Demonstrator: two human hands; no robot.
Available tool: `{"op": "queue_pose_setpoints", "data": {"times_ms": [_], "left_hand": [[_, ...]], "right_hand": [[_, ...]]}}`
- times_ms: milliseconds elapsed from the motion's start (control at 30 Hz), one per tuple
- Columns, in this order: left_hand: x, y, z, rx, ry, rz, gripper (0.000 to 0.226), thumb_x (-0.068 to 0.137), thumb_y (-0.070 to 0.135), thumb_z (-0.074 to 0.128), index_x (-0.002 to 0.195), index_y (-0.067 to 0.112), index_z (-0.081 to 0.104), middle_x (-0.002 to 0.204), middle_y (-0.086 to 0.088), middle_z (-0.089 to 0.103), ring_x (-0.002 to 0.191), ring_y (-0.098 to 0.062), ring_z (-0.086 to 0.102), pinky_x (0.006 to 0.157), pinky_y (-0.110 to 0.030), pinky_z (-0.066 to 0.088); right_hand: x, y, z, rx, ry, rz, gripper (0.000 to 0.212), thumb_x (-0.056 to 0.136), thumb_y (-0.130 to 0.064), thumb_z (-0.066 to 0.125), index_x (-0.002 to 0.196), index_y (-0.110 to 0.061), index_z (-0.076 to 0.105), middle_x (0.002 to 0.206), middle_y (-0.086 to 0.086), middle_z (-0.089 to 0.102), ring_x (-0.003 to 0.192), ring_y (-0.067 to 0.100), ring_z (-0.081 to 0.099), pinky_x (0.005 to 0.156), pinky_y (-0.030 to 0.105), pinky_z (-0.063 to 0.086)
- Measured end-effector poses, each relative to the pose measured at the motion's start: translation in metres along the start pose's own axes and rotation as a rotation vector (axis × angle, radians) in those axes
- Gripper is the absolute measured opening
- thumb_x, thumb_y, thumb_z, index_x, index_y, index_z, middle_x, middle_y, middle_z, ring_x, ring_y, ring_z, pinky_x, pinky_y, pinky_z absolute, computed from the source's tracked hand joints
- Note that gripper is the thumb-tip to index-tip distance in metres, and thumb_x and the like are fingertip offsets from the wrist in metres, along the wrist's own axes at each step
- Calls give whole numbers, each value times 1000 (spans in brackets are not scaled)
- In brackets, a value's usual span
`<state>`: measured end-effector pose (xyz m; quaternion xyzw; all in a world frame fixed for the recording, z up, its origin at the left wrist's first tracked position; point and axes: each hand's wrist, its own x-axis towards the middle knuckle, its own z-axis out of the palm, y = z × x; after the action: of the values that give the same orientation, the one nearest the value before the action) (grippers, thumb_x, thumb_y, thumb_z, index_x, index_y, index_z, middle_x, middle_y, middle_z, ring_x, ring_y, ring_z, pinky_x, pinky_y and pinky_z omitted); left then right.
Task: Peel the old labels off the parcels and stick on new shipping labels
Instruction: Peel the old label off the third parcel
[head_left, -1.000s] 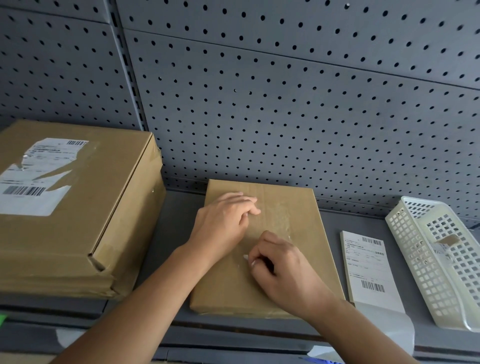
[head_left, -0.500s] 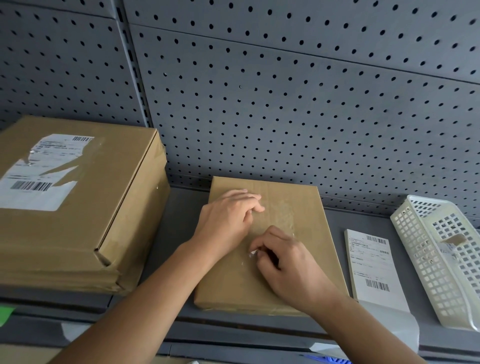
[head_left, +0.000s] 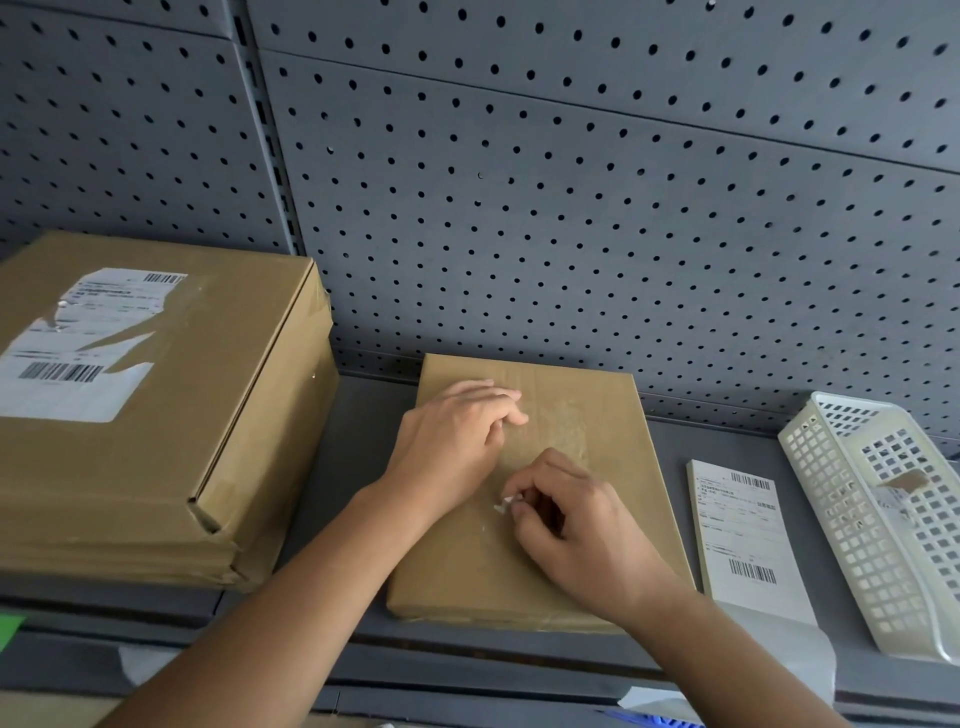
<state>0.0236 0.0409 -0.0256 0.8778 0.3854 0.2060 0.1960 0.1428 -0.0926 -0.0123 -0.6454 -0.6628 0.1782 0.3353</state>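
Parcel (head_left: 587, 519): flat brown one lying on the shelf (head_left: 358, 441) in front of me, between the big box (head_left: 171, 467) and the new labels (head_left: 737, 525). Most of its top is bare card with a dull, scuffed patch of residue up the middle.

Left hand (head_left: 447, 447): resting palm-down on the parcel's upper left, fingers curled and loose, gripping nothing; it only pins the parcel.

Right hand (head_left: 582, 525): thumb and forefinger pinched on a small white scrap (head_left: 503, 505) of old label, at the parcel's centre.

Change: over the last second my hands have hardly shifted on the parcel. The scrap stands a little further up off the card than half a second ago. The view has edged leftward, which is my head, not the parcel.

Meaning: I judge this parcel's peel nearly finished, with only this scrap and the sticky film left. Once the scrap is free, a new label can go on.

New labels: white stack just right of the parcel, barcodes up, untouched.

Basket (head_left: 883, 519): white, at far right, with what looks like peeled scraps inside.

Big box: old label (head_left: 78, 358) torn but on its lid, so it awaits peeling.

Risk: the scrap is tiny and may tear or slip.
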Motion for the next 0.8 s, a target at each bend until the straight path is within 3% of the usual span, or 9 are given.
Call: {"op": "queue_pose_setpoints", "data": {"times_ms": [133, 300, 500, 633, 800], "left_hand": [[0, -1, 0, -9, 0, 3, 35, 96, 15, 49, 109, 40, 70, 132, 32, 57, 133, 11, 37, 85, -15, 34], [0, -1, 1, -16, -4, 1, 35, 96, 15, 49, 107, 40, 70, 132, 32, 57, 133, 10, 37, 87, -17, 35], [-1, -1, 1, -28, -6, 14, 35, 96, 15, 48, 108, 38, 71, 132, 30, 58, 133, 7, 39, 87, -17, 35], [-2, -1, 0, -37, 5, 14, 34, 95, 15, 49, 107, 37, 72, 132, 29, 59, 133, 7, 39, 90, -18, 37], [-1, -1, 1, -28, 20, 10, 34, 95, 15, 50, 106, 39, 71, 131, 30, 59, 132, 9, 39, 92, -19, 41]], "right_hand": [[3, 1, 4, -102, -51, -42, 4, 86, -17, 65, 88, -19, 67, 86, -15, 51, 68, 4, 52, 64, 11, 40], [16, 0, -1, -333, -136, -110, 3, 84, -20, 61, 83, -19, 63, 83, -9, 52, 61, 11, 54, 57, 31, 52], [28, -7, 4, -516, -188, -192, 7, 79, -14, 56, 79, -8, 59, 78, 5, 55, 56, 27, 56, 48, 42, 53], [29, -3, 5, -445, -172, -178, 9, 76, -17, 53, 78, -10, 58, 74, 3, 54, 53, 23, 51, 48, 39, 51], [19, 1, -9, -259, -184, -95, 3, 79, -17, 56, 82, -17, 57, 80, -12, 48, 61, 11, 46, 57, 17, 38]]}}
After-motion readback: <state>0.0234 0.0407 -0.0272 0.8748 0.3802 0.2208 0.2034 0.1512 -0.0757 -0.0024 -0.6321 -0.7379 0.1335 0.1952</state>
